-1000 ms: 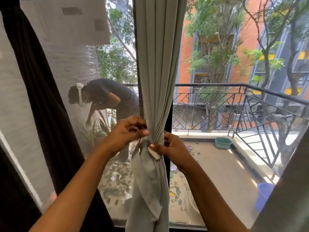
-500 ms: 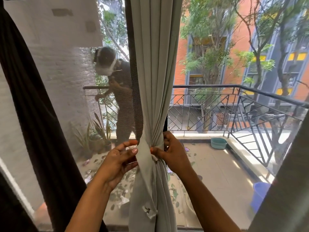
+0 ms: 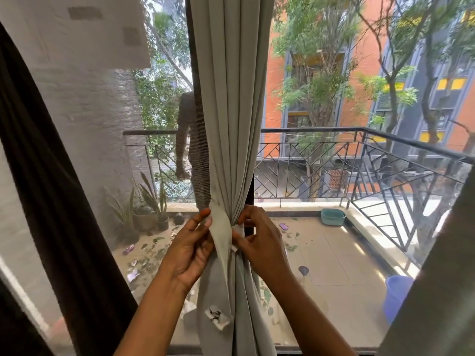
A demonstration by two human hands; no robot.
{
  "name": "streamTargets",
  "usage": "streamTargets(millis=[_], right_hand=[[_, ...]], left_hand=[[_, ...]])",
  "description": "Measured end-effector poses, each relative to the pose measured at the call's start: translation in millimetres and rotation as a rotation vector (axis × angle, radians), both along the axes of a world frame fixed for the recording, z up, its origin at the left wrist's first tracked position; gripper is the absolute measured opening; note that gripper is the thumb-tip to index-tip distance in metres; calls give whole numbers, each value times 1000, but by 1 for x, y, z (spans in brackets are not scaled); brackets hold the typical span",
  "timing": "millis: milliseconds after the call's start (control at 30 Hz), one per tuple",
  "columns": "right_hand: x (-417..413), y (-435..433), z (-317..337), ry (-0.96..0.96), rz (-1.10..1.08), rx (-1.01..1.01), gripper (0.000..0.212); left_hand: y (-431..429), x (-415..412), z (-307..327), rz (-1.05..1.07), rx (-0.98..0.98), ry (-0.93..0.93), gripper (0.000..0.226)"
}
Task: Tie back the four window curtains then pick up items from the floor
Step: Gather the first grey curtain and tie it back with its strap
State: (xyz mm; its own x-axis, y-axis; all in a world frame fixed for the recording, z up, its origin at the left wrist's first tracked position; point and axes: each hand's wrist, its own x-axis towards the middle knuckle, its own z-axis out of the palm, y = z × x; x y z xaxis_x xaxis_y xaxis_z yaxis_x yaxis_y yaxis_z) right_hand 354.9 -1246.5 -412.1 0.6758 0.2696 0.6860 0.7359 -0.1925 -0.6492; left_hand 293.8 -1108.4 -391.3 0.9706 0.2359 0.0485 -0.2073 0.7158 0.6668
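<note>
A grey-green curtain point(image 3: 231, 98) hangs in the middle of the window, gathered into a bunch at waist height. A tie-back strip point(image 3: 222, 237) of the same cloth wraps the bunch, and its loose end with a white patch point(image 3: 217, 316) dangles below. My left hand point(image 3: 191, 246) pinches the strip from the left side. My right hand point(image 3: 259, 242) grips the gathered curtain at the knot from the right. A dark curtain point(image 3: 51, 176) hangs at the left and another grey one point(image 3: 437, 278) fills the lower right corner.
Beyond the glass lies a balcony floor strewn with leaves and scraps point(image 3: 144, 250), potted plants point(image 3: 146, 211), a teal basin point(image 3: 332, 217), a blue bucket point(image 3: 397, 296) and a black railing point(image 3: 334, 155). A person point(image 3: 189, 140) stands by the railing, partly behind the curtain.
My hands have shifted from twisting the knot to holding the wrapped strip, whose end now hangs free. The person on the balcony has straightened from bending and moved behind the curtain.
</note>
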Motion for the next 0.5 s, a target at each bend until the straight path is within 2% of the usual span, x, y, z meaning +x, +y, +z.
streamTargets(millis=[33,100,233,367,500], right_hand=[[2,-2,-1,38,55,25,14],[2,-7,1,191,199,68,13],[-3,-18,11,474,403,87,30],[5,-21,10,314,335,-88,36],[6,-20,16,318,324,1,34]], left_hand=[[-3,1,0,53,74,24,49],[-7,3,-3,172,228,62,23],[-10,2,-5,357,453,49,16],[-16,-5,-5,479,668,23,11],[-13,-17,-17,672,1059,1,27]])
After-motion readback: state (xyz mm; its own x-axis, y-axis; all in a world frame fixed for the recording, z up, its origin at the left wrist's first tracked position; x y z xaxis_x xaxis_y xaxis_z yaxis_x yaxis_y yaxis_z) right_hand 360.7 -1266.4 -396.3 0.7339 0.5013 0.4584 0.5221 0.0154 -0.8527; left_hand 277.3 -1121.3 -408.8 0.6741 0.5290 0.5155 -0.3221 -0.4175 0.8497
